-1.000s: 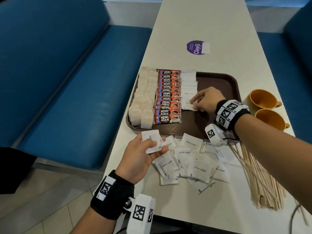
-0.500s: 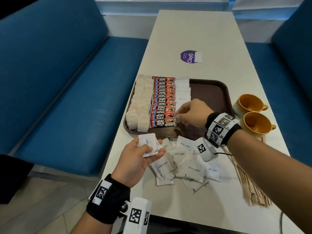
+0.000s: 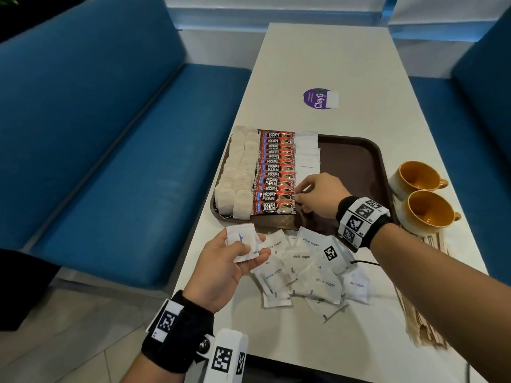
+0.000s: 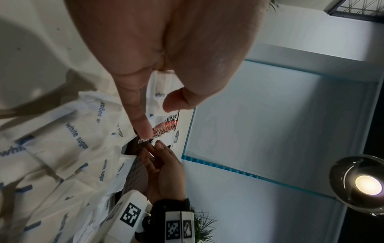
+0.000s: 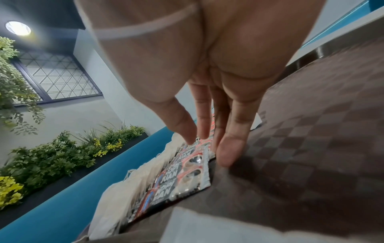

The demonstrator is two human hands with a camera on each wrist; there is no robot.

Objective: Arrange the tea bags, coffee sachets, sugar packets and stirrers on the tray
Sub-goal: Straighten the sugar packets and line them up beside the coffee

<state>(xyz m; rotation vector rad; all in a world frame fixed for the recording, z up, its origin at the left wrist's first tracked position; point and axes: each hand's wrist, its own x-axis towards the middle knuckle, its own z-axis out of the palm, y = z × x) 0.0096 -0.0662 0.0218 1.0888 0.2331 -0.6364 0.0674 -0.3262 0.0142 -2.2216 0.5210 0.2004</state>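
A brown tray point(image 3: 356, 161) holds two columns of tea bags point(image 3: 237, 183), a row of red coffee sachets point(image 3: 276, 172) and a column of sugar packets point(image 3: 307, 150). My right hand point(image 3: 300, 197) is over the tray's near part. Its fingers point(image 5: 226, 152) are straight and touch the tray floor point(image 5: 311, 148) beside the nearest coffee sachets point(image 5: 176, 180). My left hand point(image 3: 253, 251) hovers over the table's front left and pinches a sugar packet point(image 3: 240, 241) between thumb and fingers. Loose sugar packets point(image 3: 304, 269) lie on the table before the tray. Wooden stirrers point(image 3: 420, 313) lie to the right.
Two orange cups point(image 3: 414, 178) point(image 3: 425, 211) stand right of the tray. A purple sticker point(image 3: 318, 98) marks the far table. Blue benches point(image 3: 110, 161) run along both sides. The tray's right half is bare.
My right hand has slid along the sugar column toward the tray's near end, beside the last coffee sachets. The left hand holds its packet as before.
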